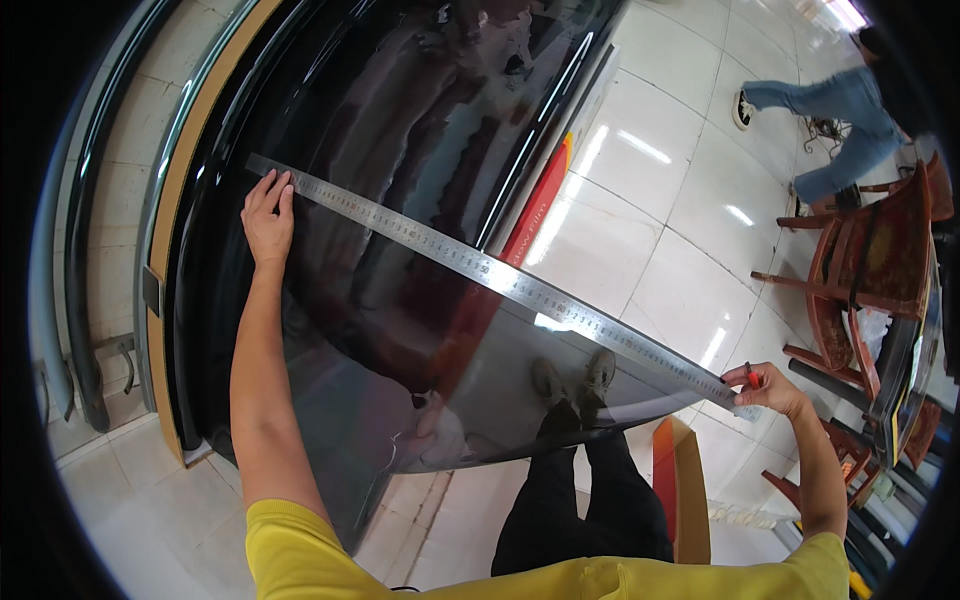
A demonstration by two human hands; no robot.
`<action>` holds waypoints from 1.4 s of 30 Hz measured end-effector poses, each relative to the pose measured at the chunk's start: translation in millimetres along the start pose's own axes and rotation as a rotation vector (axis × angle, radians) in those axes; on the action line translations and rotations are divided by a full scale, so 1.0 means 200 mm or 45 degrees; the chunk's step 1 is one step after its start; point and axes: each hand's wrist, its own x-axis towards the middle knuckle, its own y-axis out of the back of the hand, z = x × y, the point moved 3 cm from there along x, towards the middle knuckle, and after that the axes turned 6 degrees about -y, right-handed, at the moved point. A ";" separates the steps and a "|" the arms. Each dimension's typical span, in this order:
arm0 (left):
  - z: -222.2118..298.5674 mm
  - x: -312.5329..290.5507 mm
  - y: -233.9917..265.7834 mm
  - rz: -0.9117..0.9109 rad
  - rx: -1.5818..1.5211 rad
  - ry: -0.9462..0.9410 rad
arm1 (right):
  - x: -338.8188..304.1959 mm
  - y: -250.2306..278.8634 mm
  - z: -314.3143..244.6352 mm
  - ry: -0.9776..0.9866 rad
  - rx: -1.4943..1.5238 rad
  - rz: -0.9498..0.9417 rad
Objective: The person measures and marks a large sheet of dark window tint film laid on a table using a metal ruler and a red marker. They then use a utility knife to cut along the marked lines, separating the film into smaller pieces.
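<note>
A long steel ruler (480,265) lies slantwise across a glossy dark sheet of film (350,290), its right end reaching past the sheet's edge. My left hand (268,222) holds the ruler near its far left end, fingertips on the metal and thumb at its near edge. At the opposite end, my right hand (772,390) is closed around the ruler's tip. A small red tool (754,376), whose kind I cannot make out, is also held in that hand. Under the ruler, the film is partly see-through, and shoes (598,372) show through it.
A long red box (540,200) runs beside the dark sheet, and an open cardboard box (690,490) stands by my legs. Wooden chairs (870,250) stand at the right. A person in jeans (850,110) is beyond them. Dark curved bars (100,200) line the left.
</note>
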 end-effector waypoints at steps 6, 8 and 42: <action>0.04 0.00 0.04 0.065 -0.013 -0.110 | -0.04 -0.01 0.03 -0.134 -0.143 0.183; 0.06 0.00 0.06 0.072 -0.045 -0.153 | -0.06 0.01 0.06 -0.168 -0.121 0.267; 0.06 0.05 0.08 -0.060 -0.185 -0.248 | 0.76 -1.12 -1.45 0.253 -0.659 -0.147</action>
